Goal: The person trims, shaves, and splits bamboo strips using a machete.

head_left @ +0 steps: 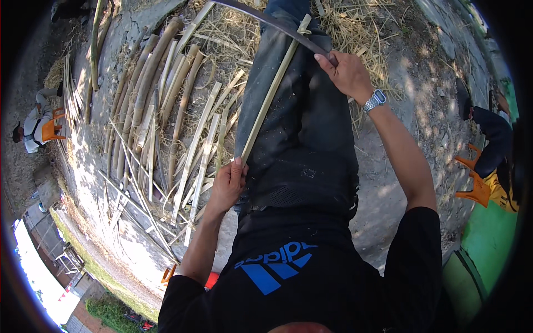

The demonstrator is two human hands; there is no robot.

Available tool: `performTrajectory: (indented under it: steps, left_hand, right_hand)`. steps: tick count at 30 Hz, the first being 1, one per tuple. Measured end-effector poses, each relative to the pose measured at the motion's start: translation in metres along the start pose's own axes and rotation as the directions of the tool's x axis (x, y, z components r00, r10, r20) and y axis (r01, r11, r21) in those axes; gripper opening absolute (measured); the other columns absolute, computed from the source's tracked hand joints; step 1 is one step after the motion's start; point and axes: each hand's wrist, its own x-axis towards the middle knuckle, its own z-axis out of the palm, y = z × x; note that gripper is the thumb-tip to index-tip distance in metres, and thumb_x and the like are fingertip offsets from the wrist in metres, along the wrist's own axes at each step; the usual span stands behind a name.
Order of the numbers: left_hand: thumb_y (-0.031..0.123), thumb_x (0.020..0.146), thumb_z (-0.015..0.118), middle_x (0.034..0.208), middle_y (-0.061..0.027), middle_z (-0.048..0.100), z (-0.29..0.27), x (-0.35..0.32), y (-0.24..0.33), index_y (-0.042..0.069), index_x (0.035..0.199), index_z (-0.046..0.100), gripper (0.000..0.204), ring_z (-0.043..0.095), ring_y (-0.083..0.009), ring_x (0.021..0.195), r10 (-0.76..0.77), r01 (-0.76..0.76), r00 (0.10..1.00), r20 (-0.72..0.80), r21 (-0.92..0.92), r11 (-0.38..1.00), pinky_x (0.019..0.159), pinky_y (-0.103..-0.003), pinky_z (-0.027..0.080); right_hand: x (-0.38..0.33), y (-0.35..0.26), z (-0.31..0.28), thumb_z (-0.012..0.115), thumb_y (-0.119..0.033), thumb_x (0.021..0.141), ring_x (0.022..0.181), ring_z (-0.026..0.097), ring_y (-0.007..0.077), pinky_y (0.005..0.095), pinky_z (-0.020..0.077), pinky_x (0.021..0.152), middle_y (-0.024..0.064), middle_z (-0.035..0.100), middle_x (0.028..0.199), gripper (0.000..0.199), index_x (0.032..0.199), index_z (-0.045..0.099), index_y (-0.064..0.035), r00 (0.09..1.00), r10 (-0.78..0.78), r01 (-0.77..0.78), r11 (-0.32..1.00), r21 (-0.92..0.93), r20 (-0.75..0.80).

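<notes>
My left hand [229,184] is closed around the near end of a long, pale bamboo strip [272,91]. The strip slants up and away over my dark trousers [277,141]. Its far end shows a curled shaving. My right hand [348,73], with a silver watch at the wrist, grips the near end of a long curved blade [266,18]; its handle is hidden in my fingers. The blade crosses the strip just below the curl and runs off past the top edge. Whether its edge bites into the strip cannot be made out.
Left of my legs lie several bamboo poles [154,71] and split strips [197,145]. Loose shavings [358,28] cover the ground beyond. One person sits on an orange chair [53,126] at far left; another sits at far right by orange chairs [475,190].
</notes>
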Motion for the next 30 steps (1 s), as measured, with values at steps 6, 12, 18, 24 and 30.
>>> performTrajectory:
  steps: [6, 12, 18, 24, 30]
  left_hand:
    - [0.047, 0.113, 0.036, 0.057, 0.0029, 0.046, -0.026, -0.010, -0.020, 0.004, 0.082, 0.057, 0.057, 0.042, -0.0065, 0.049, -0.001, 0.001, 1.000, 0.005, 0.081, 0.997, 0.048, -0.026, 0.034]
    - [0.047, 0.113, 0.033, 0.057, -0.0028, 0.056, -0.020, -0.002, -0.008, 0.002, 0.081, 0.060, 0.061, 0.051, -0.0101, 0.047, 0.041, -0.042, 0.999, 0.020, 0.074, 0.996, 0.048, -0.025, 0.042]
    - [0.047, 0.112, 0.038, 0.055, -0.0040, 0.056, -0.007, 0.018, 0.018, 0.001, 0.084, 0.061, 0.058, 0.053, -0.0116, 0.044, 0.061, -0.053, 0.997, -0.043, 0.166, 0.985, 0.044, -0.027, 0.043]
    - [0.050, 0.110, 0.042, 0.049, -0.0024, 0.050, 0.012, 0.026, 0.051, 0.004, 0.083, 0.058, 0.056, 0.047, -0.0118, 0.037, 0.118, -0.098, 0.990, -0.078, 0.220, 0.971, 0.039, -0.027, 0.036]
    - [0.048, 0.111, 0.042, 0.048, -0.0002, 0.046, 0.018, 0.032, 0.042, 0.005, 0.078, 0.055, 0.056, 0.043, -0.0109, 0.036, 0.082, -0.061, 0.990, -0.118, 0.171, 0.983, 0.037, -0.028, 0.033]
  right_hand:
    - [0.026, 0.047, -0.005, 0.050, -0.065, 0.101, 0.067, 0.061, 0.0411, 0.0501, 0.0489, 0.068, 0.0250, 0.060, 0.068, 0.075, 0.073, 0.064, 0.0023, 0.977, 0.204, -0.203, 0.979, -0.018, 0.065]
    - [0.001, 0.016, 0.001, 0.053, -0.065, 0.099, 0.058, 0.059, 0.0347, 0.0458, 0.0458, 0.058, 0.0181, 0.058, 0.059, 0.075, 0.066, 0.061, 0.0025, 0.950, 0.289, -0.260, 0.941, 0.217, -0.115]
    - [-0.029, -0.033, -0.002, 0.060, -0.059, 0.099, 0.048, 0.037, 0.0190, 0.0368, 0.0330, 0.049, 0.0065, 0.036, 0.050, 0.069, 0.061, 0.048, -0.0030, 0.962, 0.230, -0.113, 0.826, 0.551, -0.147]
    - [-0.069, -0.089, -0.011, 0.064, -0.060, 0.095, 0.048, 0.058, 0.0322, 0.0426, 0.0466, 0.050, 0.0098, 0.055, 0.052, 0.062, 0.068, 0.061, -0.0050, 0.992, -0.087, 0.045, 0.926, 0.376, 0.096]
    - [-0.088, -0.094, 0.018, 0.064, -0.064, 0.092, 0.057, 0.067, 0.0351, 0.0451, 0.0550, 0.055, 0.0113, 0.065, 0.059, 0.059, 0.070, 0.063, -0.0087, 0.957, -0.162, 0.109, 0.970, 0.217, 0.243]
